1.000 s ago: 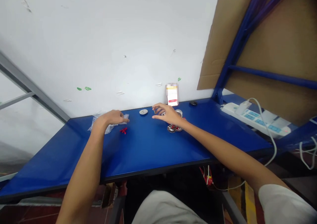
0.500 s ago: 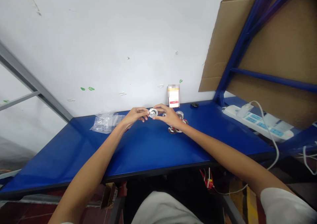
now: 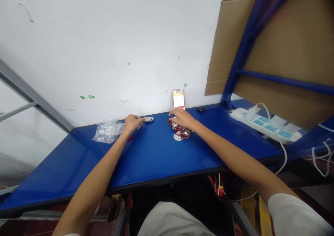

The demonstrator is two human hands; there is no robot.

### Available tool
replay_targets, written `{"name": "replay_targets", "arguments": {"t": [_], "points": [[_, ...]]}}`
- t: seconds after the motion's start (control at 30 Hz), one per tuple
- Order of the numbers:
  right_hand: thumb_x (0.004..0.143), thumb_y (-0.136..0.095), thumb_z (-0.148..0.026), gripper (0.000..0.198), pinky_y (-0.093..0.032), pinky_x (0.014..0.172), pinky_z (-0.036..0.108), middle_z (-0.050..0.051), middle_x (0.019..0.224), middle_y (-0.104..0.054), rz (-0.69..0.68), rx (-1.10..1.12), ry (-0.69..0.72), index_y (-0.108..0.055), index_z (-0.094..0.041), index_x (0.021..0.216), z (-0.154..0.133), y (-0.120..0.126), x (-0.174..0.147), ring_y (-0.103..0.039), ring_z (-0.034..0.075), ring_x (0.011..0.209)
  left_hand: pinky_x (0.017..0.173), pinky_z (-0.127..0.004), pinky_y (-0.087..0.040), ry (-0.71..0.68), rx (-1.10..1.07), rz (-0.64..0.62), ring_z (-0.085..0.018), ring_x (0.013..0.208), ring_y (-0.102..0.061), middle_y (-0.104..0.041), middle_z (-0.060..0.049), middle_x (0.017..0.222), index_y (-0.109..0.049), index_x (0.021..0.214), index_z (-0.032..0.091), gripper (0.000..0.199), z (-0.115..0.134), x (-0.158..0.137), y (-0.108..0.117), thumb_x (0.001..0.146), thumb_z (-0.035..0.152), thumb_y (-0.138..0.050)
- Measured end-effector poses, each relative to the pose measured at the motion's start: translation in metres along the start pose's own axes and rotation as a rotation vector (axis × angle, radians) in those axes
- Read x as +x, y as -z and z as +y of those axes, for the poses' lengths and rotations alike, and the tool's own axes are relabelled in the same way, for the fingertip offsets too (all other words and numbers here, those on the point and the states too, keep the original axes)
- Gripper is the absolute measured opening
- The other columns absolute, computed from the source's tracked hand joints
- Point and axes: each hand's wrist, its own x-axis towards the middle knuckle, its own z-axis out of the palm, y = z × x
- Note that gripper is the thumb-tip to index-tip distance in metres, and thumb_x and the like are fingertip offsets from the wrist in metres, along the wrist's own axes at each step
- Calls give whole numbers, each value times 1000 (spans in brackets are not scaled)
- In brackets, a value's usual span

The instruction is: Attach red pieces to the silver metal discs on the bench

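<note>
My left hand (image 3: 133, 122) is closed in a pinch at the left edge of a small round silvery metal disc (image 3: 148, 119), near the wall side of the table. A second rim seems to overlap that disc. My right hand (image 3: 182, 118) hangs over a pile of shiny round metal discs with red parts (image 3: 184, 134), its fingers apart and curved; some of the pile is hidden beneath it. A bit of red (image 3: 129, 138) shows beside my left wrist, too small to name.
A phone with a lit screen (image 3: 179, 98) leans on the wall behind my right hand. Clear plastic bags (image 3: 105, 131) lie at left, a small black round object (image 3: 200, 109) at the back. A white power strip (image 3: 266, 124) sits right on the blue table (image 3: 156, 159).
My hands have moved apart. The disc formerly between both is now only at my left hand, further left, while my right hand has let go and is over the pile.
</note>
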Motion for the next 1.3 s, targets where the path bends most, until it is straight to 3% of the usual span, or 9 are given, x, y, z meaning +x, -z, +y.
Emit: {"name": "replay_targets", "arguments": {"t": [0.13, 0.3, 0.43, 0.57, 0.8, 0.9, 1.07, 1.2, 1.3], "points": [[97, -72, -30, 19, -57, 95, 47, 16, 110, -80, -52, -82, -13, -81, -18, 109, 3, -9, 0, -71, 34, 107, 59, -30, -41, -126, 273, 52, -18, 51, -58, -64, -3, 52, -65, 58, 22, 50, 12, -7, 4, 86, 62, -71], [95, -69, -26, 15, -57, 89, 41, 14, 103, -80, -97, -127, -33, -82, -19, 96, 1, -14, 2, -71, 32, 104, 63, -31, -36, -263, 339, 88, -21, 61, -61, -67, -4, 60, -64, 61, 23, 49, 23, -15, -2, 93, 59, -64], [93, -72, -26, 9, -55, 87, 37, 9, 103, -79, -23, 22, -98, -80, -21, 94, -1, -9, 5, -70, 28, 102, 61, -31, -32, -312, 363, 74, -21, 59, -57, -64, -3, 59, -64, 63, 23, 48, 29, -26, -14, 95, 59, -61], [95, -70, -24, 10, -53, 87, 32, 5, 101, -81, 102, 177, -146, -80, -22, 94, -2, 1, 7, -72, 23, 98, 60, -30, -36, -380, 264, -5, -18, 59, -59, -67, -2, 62, -65, 65, 21, 48, 35, -35, -24, 98, 55, -58], [93, -75, -28, 11, -55, 68, 27, 5, 87, -81, 91, 546, -281, -80, -18, 93, -8, 3, 8, -74, 18, 73, 56, -26, -47, -353, -101, -251, -15, 55, -64, -74, -4, 76, -70, 85, 18, 40, 41, -45, -36, 97, 56, -63], [89, -82, -35, 19, -59, 61, 28, 7, 89, -81, 93, 738, -339, -79, -17, 92, -19, -1, 8, -74, 18, 66, 61, -26, -50, -465, -139, -189, -15, 62, -66, -76, -4, 88, -72, 101, 19, 31, 45, -53, -44, 96, 49, -68], [87, -84, -38, 24, -65, 64, 29, 8, 85, -80, 110, 876, -326, -79, -15, 92, -43, -8, 6, -77, 19, 67, 76, -29, -48, -741, 241, 73, -18, 80, -68, -76, -4, 98, -74, 115, 24, 20, 48, -63, -48, 104, 37, -64], [92, -78, -29, 27, -64, 66, 29, 4, 83, -79, 115, 835, -302, -76, -16, 116, -50, -13, 3, -78, 19, 69, 71, -28, -46, -774, 411, 88, -19, 85, -69, -76, -7, 108, -75, 110, 23, 21, 50, -66, -49, 107, 35, -59], [93, -74, -19, 40, -61, 70, 29, 0, 81, -77, 134, 598, -246, -70, -21, 133, -51, -16, 0, -76, 18, 70, 67, -27, -44, -750, 383, 59, -18, 79, -67, -75, -6, 96, -75, 100, 20, 12, 57, -66, -49, 98, 30, -66]]}}
